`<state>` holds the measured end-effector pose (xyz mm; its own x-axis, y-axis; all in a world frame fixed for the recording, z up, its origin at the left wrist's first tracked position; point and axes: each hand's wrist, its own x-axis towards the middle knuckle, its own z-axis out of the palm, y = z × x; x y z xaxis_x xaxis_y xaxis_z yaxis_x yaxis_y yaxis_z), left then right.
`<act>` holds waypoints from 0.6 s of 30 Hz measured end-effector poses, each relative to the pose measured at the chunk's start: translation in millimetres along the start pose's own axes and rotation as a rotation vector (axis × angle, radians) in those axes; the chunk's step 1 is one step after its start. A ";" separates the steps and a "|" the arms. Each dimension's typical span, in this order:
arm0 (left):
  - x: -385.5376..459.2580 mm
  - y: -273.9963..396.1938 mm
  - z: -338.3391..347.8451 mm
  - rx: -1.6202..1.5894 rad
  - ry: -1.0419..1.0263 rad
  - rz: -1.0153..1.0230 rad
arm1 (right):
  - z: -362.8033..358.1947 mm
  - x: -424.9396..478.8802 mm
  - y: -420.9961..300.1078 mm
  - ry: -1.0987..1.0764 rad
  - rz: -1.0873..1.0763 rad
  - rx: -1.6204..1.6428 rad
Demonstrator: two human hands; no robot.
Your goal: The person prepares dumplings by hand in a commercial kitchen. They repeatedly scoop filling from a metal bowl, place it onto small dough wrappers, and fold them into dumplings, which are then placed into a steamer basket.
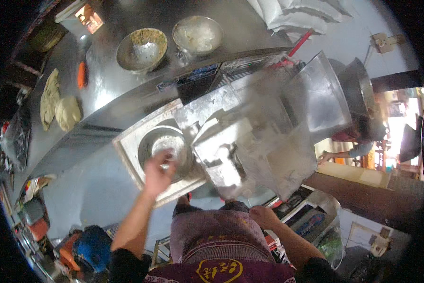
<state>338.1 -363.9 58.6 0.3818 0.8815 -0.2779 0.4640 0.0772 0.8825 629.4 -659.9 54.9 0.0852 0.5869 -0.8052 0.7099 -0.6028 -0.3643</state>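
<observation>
Blurred, my left hand [159, 173] reaches over a round metal bowl [144, 145], thumb and fingers apart. I see nothing held in it. The bowl's bottom shows pale and bright beneath my fingers, and whether they touch it I cannot tell. A white, worn square frame [130, 173] surrounds the bowl. Just right of it stands a metal machine [221, 141], floury-looking and partly under a clear plastic sheet [286, 162]. My right hand [263, 216] is low beside my purple apron [219, 230], fingers curled; what lies inside them is hidden.
A steel counter [102, 70] bears two metal bowls, a stained one [141, 49] and a pale-coated one [198, 35]. Two dough lumps [67, 113] and an orange-handled tool [81, 75] lie leftward. White sacks [297, 16] are at the back. Another person's arm [343, 154] rests at right.
</observation>
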 end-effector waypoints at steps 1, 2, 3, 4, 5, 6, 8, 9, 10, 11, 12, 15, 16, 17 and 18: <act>-18.5 5.4 29.2 -0.156 -0.013 -0.116 | -8.5 6.4 6.9 -0.023 -0.014 -0.008; -27.6 19.5 51.3 -0.210 0.104 -0.018 | -12.4 12.1 16.6 -0.044 -0.025 -0.006; -36.0 33.3 72.0 -0.258 0.217 0.080 | -12.9 20.9 42.3 0.004 -0.181 -0.062; -41.0 56.1 85.9 -0.307 0.322 0.040 | -12.9 31.6 65.6 -0.016 -0.160 -0.024; -45.2 75.4 92.5 -0.325 0.360 0.017 | -9.7 40.8 92.5 -0.021 -0.128 0.028; -48.3 66.2 94.8 -0.327 0.408 0.005 | -27.2 38.9 96.0 -0.011 -0.158 -0.001; -54.8 59.1 93.9 -0.416 0.470 -0.035 | -42.0 49.6 125.4 0.047 -0.162 -0.097; -65.1 48.0 95.6 -0.424 0.517 -0.137 | -53.7 51.4 128.4 0.085 -0.029 -0.030; -81.2 28.1 101.5 -0.423 0.576 -0.234 | -62.1 59.7 129.9 0.123 0.087 0.036; -96.8 8.4 107.6 -0.419 0.543 -0.308 | -64.9 67.0 137.2 0.313 0.064 0.091; -107.0 -4.9 121.8 -0.412 0.514 -0.383 | -80.1 77.7 150.5 0.501 0.039 0.140; -161.9 -63.9 163.6 -0.369 0.218 -0.481 | -96.9 123.0 155.6 0.718 -0.119 0.015; -174.2 -56.5 189.5 -0.415 0.183 -0.544 | -116.4 122.2 133.8 0.731 -0.146 -0.055; -179.5 -52.5 208.3 -0.378 0.148 -0.568 | -119.1 137.5 127.3 0.830 -0.199 -0.081; -184.1 -46.3 226.2 -0.339 0.105 -0.597 | -120.7 149.1 124.3 0.926 -0.242 -0.106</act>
<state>427.1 -635.2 -16.9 0.0520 0.6820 -0.7295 0.2886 0.6891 0.6647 814.7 -582.1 -54.0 0.4138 0.9103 -0.0081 0.8365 -0.3838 -0.3911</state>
